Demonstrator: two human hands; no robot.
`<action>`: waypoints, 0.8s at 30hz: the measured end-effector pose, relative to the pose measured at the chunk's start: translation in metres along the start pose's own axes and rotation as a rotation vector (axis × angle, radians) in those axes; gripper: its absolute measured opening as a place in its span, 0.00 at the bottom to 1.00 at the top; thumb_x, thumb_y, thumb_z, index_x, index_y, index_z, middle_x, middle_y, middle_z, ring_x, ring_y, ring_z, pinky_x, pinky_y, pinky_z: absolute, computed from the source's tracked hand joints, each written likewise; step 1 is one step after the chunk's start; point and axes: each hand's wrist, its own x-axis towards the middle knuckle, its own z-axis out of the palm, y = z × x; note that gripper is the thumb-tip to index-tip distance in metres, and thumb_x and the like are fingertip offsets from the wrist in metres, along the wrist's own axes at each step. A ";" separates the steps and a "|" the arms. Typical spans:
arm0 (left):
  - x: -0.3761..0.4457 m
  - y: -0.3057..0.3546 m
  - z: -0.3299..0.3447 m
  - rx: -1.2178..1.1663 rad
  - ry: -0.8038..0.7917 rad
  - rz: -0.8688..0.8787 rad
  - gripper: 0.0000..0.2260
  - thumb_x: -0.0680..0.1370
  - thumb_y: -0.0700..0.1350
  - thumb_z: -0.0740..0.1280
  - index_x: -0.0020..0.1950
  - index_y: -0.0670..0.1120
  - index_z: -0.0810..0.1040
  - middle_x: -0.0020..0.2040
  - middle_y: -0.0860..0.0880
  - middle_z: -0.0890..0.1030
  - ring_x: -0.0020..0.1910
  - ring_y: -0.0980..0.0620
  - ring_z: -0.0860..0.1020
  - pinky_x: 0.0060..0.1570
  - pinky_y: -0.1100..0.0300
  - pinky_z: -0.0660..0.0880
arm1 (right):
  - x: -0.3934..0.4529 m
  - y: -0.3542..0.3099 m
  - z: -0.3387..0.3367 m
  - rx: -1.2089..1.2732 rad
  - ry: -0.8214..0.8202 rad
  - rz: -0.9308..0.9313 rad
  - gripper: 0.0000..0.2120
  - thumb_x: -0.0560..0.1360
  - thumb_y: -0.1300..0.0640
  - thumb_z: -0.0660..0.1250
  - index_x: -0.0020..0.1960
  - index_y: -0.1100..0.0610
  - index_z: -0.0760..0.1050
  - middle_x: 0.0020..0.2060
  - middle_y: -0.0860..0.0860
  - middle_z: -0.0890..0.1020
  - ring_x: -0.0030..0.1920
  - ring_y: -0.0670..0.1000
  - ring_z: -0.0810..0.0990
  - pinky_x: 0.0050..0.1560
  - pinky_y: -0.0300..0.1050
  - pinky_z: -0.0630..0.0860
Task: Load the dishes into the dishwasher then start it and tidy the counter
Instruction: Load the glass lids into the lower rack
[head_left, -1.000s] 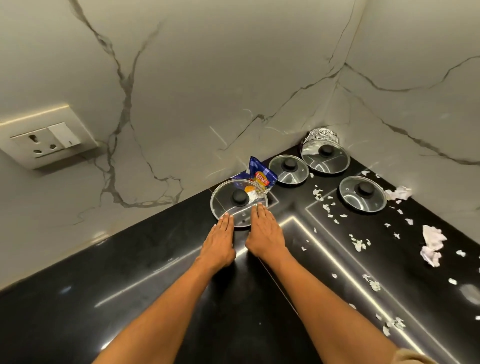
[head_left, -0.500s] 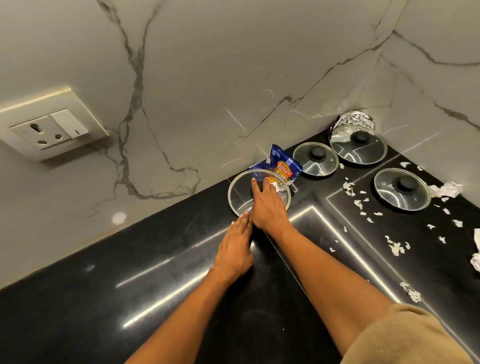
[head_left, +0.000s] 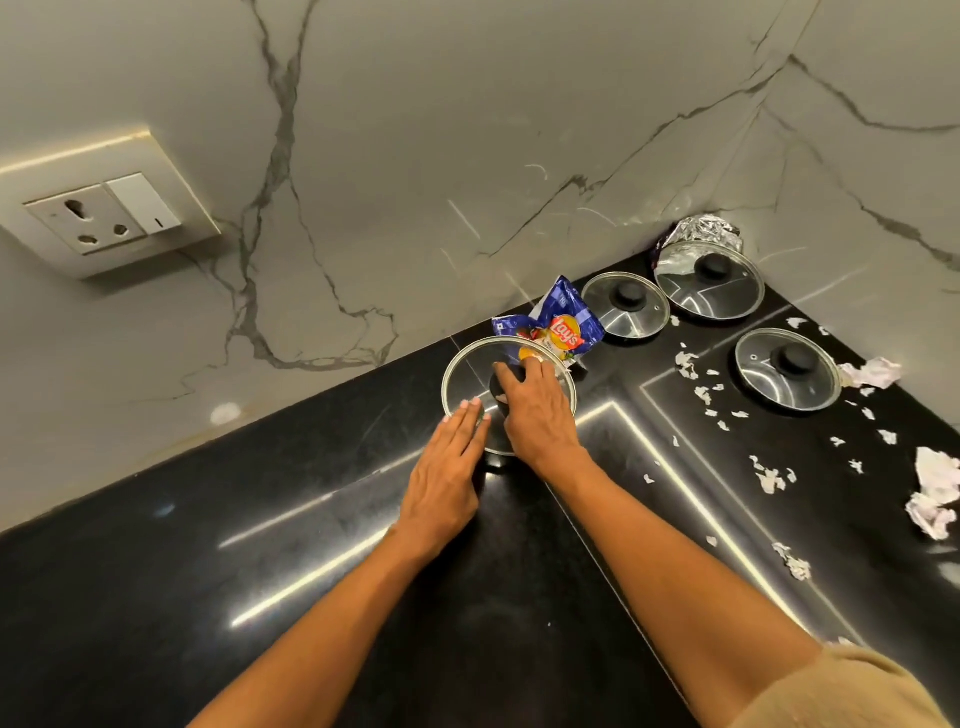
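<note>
Since the earlier frame, right hand (head_left: 537, 410) has closed fingers around the black knob of the round glass lid (head_left: 467, 374) — left hand (head_left: 447, 480) flat, fingers straight, touching its rim on the black counter (head_left: 260, 597).

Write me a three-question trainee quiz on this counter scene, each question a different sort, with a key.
1. True or false: the right hand is curled over the black knob of the nearest glass lid.
2. Multiple choice: the Lay's chip packet lies (A) on the wall socket, (B) against the far rim of the nearest glass lid, (C) under the left forearm.
3. Fill in: counting the one being gripped, ___ glass lids sit on the black countertop.

Key: 1 true; 2 B; 3 four. The left hand lies flat with its fingertips at that lid's near rim.
</note>
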 end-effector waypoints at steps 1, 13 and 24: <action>0.001 0.001 -0.004 -0.002 0.022 0.029 0.36 0.72 0.33 0.70 0.79 0.40 0.61 0.80 0.43 0.59 0.80 0.48 0.53 0.77 0.49 0.58 | -0.005 0.000 -0.004 0.017 0.008 -0.003 0.28 0.75 0.64 0.68 0.74 0.56 0.68 0.63 0.61 0.71 0.63 0.60 0.70 0.57 0.54 0.77; -0.008 0.063 -0.014 -0.002 0.172 0.514 0.21 0.77 0.32 0.66 0.70 0.39 0.75 0.71 0.41 0.74 0.72 0.43 0.71 0.68 0.46 0.72 | -0.118 0.040 -0.068 0.137 0.180 0.109 0.23 0.76 0.64 0.70 0.69 0.56 0.76 0.56 0.57 0.78 0.55 0.57 0.75 0.52 0.48 0.76; -0.012 0.193 -0.014 -0.132 0.271 0.862 0.14 0.75 0.34 0.71 0.59 0.40 0.84 0.60 0.44 0.83 0.61 0.46 0.81 0.55 0.49 0.81 | -0.252 0.090 -0.150 0.300 0.297 0.465 0.10 0.77 0.59 0.71 0.57 0.60 0.81 0.49 0.55 0.83 0.50 0.54 0.78 0.54 0.52 0.76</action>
